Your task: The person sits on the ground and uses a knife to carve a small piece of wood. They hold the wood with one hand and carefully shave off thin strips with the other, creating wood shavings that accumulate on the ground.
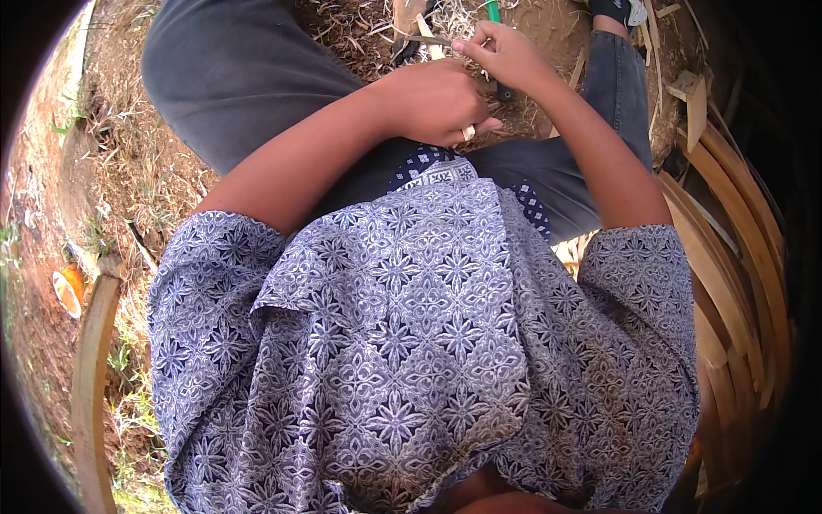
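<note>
My left hand (438, 101) is closed in a fist round a narrow pale wooden stick (431, 38). Its far end slants up past the knuckles, and a short end shows by the thumb. At the upper right my right hand (507, 56) grips a knife, its handle mostly hidden by the fingers. The thin blade (425, 39) points left and crosses the stick, apparently touching it. Beyond the stick's tip is a brown wooden block (408, 15), partly cut off by the frame edge.
Pale shavings (360, 24) litter the dirt between my legs. A green and dark rod-like thing (494, 12) lies behind my right wrist. Curved wooden strips (728, 223) are piled on the right. A plank (94, 377) and an orange container (68, 289) lie on the left.
</note>
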`<state>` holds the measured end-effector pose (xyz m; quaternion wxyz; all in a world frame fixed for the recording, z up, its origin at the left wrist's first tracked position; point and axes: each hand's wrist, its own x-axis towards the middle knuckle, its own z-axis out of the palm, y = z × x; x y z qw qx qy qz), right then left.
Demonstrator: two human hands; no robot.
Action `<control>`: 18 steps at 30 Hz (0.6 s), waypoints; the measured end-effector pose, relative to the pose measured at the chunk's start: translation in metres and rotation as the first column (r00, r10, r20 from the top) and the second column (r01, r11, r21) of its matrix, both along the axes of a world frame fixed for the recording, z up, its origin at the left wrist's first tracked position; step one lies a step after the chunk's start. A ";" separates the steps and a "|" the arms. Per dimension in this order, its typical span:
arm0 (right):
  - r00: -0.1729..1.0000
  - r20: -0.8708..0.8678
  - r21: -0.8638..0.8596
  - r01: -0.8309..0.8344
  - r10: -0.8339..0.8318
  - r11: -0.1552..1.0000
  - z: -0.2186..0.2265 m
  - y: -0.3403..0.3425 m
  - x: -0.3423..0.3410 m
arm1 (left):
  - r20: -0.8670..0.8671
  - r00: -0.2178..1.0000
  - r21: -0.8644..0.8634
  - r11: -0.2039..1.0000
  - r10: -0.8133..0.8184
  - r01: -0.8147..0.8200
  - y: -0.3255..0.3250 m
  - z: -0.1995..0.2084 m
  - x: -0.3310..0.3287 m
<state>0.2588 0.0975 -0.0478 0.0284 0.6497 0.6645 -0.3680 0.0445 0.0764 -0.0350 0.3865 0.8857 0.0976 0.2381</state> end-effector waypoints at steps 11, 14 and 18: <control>0.999 0.017 -0.034 0.028 -0.027 0.999 -0.015 0.003 -0.007 | -0.020 1.000 -0.065 0.998 -0.004 0.003 0.004 0.001 -0.006; 0.996 -0.047 0.021 0.082 -0.080 0.996 -0.031 0.003 -0.009 | 0.064 0.995 -0.101 0.992 0.081 -0.075 0.013 0.009 -0.009; 0.965 -0.161 -0.065 0.201 -0.209 0.977 -0.050 0.003 -0.007 | 0.071 0.913 -0.268 0.890 0.401 -0.370 0.027 0.023 -0.018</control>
